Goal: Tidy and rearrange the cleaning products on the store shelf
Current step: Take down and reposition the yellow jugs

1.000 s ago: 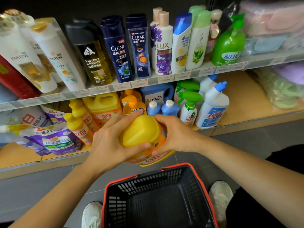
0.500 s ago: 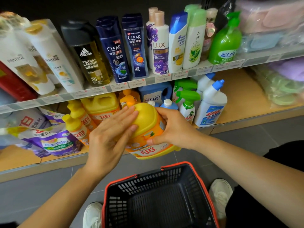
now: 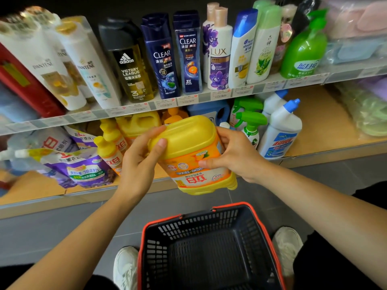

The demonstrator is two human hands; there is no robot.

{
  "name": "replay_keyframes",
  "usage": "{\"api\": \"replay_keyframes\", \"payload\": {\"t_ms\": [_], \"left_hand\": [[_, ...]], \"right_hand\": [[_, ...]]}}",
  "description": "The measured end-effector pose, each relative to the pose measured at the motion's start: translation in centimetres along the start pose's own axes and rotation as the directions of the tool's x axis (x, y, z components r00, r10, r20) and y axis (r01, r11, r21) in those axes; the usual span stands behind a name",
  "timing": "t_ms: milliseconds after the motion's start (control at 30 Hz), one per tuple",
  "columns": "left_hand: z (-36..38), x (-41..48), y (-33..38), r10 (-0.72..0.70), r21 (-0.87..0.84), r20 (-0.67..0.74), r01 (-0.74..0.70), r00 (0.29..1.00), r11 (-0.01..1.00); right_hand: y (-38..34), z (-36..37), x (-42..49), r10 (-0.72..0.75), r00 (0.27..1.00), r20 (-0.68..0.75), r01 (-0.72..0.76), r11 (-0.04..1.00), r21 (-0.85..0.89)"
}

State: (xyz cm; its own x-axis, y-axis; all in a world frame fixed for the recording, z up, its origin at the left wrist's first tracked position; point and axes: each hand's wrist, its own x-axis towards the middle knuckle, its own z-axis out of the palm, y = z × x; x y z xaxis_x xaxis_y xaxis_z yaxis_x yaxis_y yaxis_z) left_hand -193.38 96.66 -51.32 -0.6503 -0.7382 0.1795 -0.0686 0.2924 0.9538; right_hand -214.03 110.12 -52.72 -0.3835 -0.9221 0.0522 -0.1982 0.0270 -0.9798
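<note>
Fingers [image 3: 151, 135] of the left hand [image 3: 138, 164] curl over the upper left corner of one yellow jug [image 3: 188, 147], with the thumb pressing on its yellow plastic. The right hand [image 3: 234, 158] clamps the right side. Its thumb lies on the orange label, and its fingers go behind the jug, mostly hidden. The jug is in the centre of the frame, in the air before the lower shelf [image 3: 326, 122], and its label print reads upside down.

The jug covers part of the bottles behind it, and the blue jug [image 3: 207, 110] above it is half hidden under the upper shelf rail [image 3: 261, 88]. To the right stand two green trigger sprays [image 3: 251, 126] and two white bottles with blue caps [image 3: 280, 130]. At the left, the purple pouches [image 3: 83, 166] are blurred. At the bottom are one dark basket with a red rim [image 3: 142, 243] and two white shoes [image 3: 125, 266]. The lower edge cuts off both forearms.
</note>
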Motion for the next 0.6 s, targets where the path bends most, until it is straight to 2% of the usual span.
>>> {"api": "replay_keyframes", "payload": {"t_ms": [133,267,500,600], "left_hand": [[-0.2,0.6,0.5,-0.197,-0.233,-0.004,0.19,0.98,0.954],[-0.3,0.9,0.3,-0.382,-0.269,-0.013,0.365,0.924,0.891],[0.5,0.1,0.5,-0.4,-0.074,0.057,0.404,0.915,0.912],[0.5,-0.1,0.4,-0.379,-0.072,0.086,0.385,0.921,0.92]], "right_hand": [[-0.1,-0.1,-0.1,-0.012,1.0,0.01,0.012,0.999,-0.031],[-0.4,0.0,-0.5,-0.054,0.997,0.059,0.061,0.991,-0.12],[-0.2,0.6,-1.2,-0.067,0.989,0.131,0.098,0.964,-0.249],[-0.2,0.6,-1.4,-0.067,0.989,0.129,0.101,0.956,-0.276]]}}
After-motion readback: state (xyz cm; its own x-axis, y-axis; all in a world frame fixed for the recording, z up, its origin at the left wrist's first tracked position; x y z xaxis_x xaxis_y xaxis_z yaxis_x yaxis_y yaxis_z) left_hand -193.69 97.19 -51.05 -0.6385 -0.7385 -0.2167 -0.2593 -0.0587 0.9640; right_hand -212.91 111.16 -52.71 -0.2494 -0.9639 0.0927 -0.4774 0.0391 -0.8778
